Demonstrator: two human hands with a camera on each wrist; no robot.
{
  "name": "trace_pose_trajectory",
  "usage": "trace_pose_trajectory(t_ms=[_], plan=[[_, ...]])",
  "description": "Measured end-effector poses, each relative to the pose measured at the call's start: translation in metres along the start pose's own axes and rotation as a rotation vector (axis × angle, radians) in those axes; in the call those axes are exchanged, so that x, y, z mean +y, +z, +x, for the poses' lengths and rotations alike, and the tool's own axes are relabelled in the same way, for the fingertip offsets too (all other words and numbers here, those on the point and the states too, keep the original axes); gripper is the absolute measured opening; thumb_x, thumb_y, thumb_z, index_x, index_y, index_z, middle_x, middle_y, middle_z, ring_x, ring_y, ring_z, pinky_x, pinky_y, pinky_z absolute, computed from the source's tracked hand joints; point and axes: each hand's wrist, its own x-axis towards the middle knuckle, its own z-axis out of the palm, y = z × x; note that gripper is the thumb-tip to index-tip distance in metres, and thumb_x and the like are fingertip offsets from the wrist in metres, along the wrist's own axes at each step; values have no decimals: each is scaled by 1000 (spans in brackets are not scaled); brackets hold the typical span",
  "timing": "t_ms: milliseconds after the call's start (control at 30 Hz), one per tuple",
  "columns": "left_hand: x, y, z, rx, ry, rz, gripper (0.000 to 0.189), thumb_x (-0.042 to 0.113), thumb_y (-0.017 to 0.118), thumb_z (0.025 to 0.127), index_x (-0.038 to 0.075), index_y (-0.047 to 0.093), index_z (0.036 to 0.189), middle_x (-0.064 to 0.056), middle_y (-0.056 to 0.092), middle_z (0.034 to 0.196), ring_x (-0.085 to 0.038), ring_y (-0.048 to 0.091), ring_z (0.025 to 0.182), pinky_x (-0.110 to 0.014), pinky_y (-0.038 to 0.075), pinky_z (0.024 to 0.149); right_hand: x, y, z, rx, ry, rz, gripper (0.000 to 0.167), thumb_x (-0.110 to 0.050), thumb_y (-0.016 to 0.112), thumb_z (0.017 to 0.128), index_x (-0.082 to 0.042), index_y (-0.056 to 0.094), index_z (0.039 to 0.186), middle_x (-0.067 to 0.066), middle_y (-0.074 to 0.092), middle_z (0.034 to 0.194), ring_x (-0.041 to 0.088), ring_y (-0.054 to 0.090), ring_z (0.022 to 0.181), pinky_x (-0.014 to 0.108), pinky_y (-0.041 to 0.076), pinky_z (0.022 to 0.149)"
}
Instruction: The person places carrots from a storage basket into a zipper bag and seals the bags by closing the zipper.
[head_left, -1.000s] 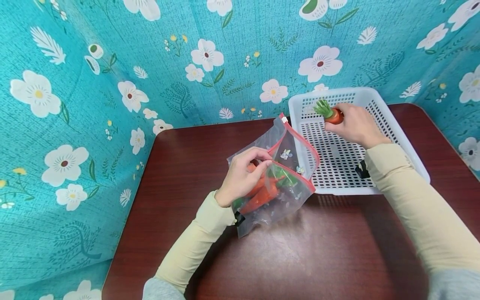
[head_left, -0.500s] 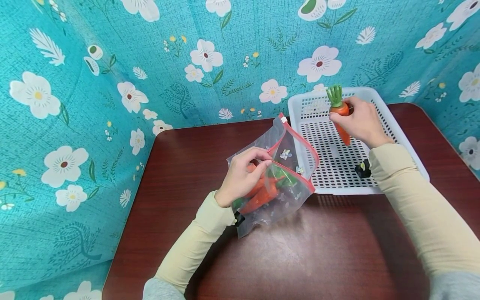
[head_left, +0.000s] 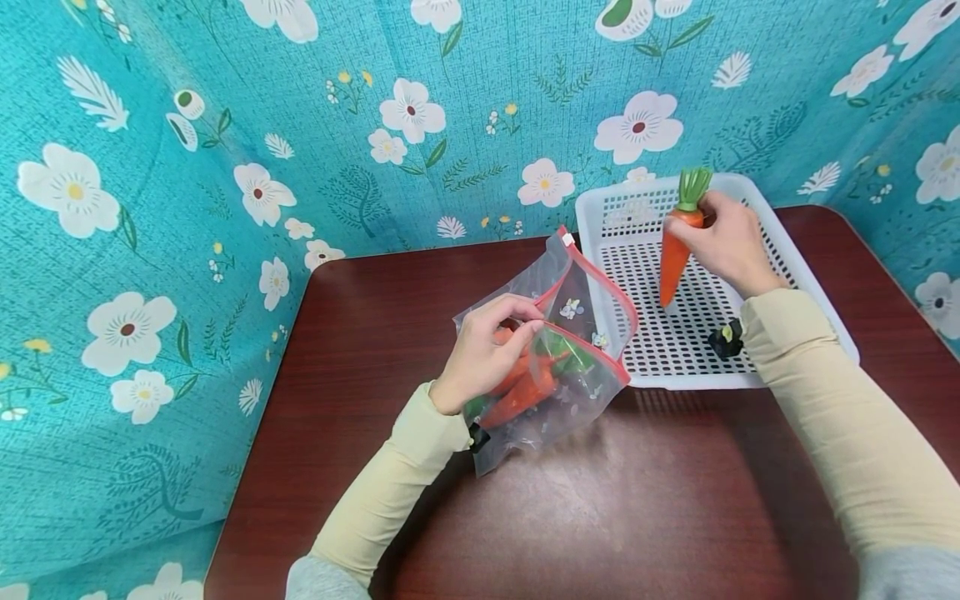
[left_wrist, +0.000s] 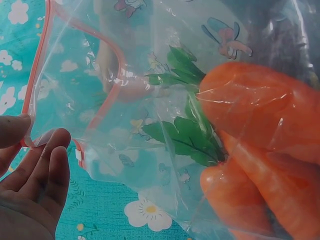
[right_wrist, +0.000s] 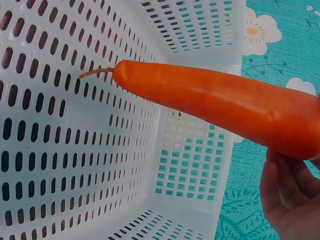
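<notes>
A carrot [head_left: 676,258] with a green top hangs tip down over the white basket [head_left: 813,308]. Near its green end my right hand [head_left: 726,242] grips it; the right wrist view shows the orange body of the carrot [right_wrist: 215,100] and its thin root tip above the holes. My left hand [head_left: 487,350] pinches the red-edged mouth of a clear zip bag [head_left: 555,425], whose mouth stands apart. Inside the bag, several carrots [head_left: 521,396] with green leaves lie together. In the left wrist view, thumb and fingers of the left hand [left_wrist: 37,185] hold the red rim.
The bag rests on a dark red-brown table [head_left: 360,333], its mouth beside the basket's left wall. A teal floral cloth [head_left: 480,108] hangs behind the table and along its left. A black wrist camera [head_left: 726,338] sits under the right sleeve.
The carrot in my right hand has swung from pointing leaves-left to hanging tip down, with its tip now towards the bag. My right hand rose slightly to the right. My left hand stayed put.
</notes>
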Motion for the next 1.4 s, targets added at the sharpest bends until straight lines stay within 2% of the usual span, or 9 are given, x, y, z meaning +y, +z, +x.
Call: trace_pose_trajectory(t_ms=[200, 400, 533, 867, 1167, 1400], plan=[[1, 0, 1, -4, -5, 10, 14, 2, 69, 86, 7, 67, 99, -4, 68, 94, -10, 61, 84, -24, 55, 75, -2, -4, -2, 55, 28, 58, 52, -54, 56, 89, -6, 55, 110, 9, 56, 98, 20, 47, 80, 30, 38, 63], [1, 0, 1, -5, 6, 9, 12, 5, 69, 88, 7, 66, 99, -3, 67, 93, -8, 59, 81, -23, 54, 71, -6, -9, -1, 129, 53, 130, 39, -55, 61, 86, -18, 55, 98, -11, 50, 87, 10, 44, 78, 27, 36, 66], [0, 0, 1, -9, 15, -1, 11, 8, 68, 89, 8, 66, 100, -3, 66, 93, -8, 58, 80, -23, 53, 69, -8, -12, -1, 151, 57, 193, 32, -52, 63, 86, -22, 54, 94, -17, 51, 83, 8, 44, 77, 25, 36, 65], [0, 1, 2, 0, 32, 3, 14, 4, 68, 88, 7, 66, 101, -4, 66, 94, -9, 60, 83, -25, 53, 70, -18, -21, -2, 178, 72, 502, 23, -37, 67, 89, -18, 55, 89, -11, 56, 84, 5, 52, 72, 12, 46, 63], [-1, 1, 2, 3, 40, 4, 14, 11, 68, 90, 7, 65, 103, -4, 66, 95, -9, 61, 85, -23, 54, 71, -26, -28, -5, 153, 101, 694, 24, -32, 68, 89, -12, 55, 89, -5, 58, 90, 9, 56, 72, 13, 51, 61], [0, 2, 2, 0, 46, 27, 15, 8, 69, 88, 7, 65, 102, -5, 67, 96, -10, 62, 87, -24, 54, 74, -29, -30, -6, 184, 86, 960, 23, -25, 72, 87, -7, 57, 89, 1, 58, 96, 11, 58, 76, 15, 54, 60]])
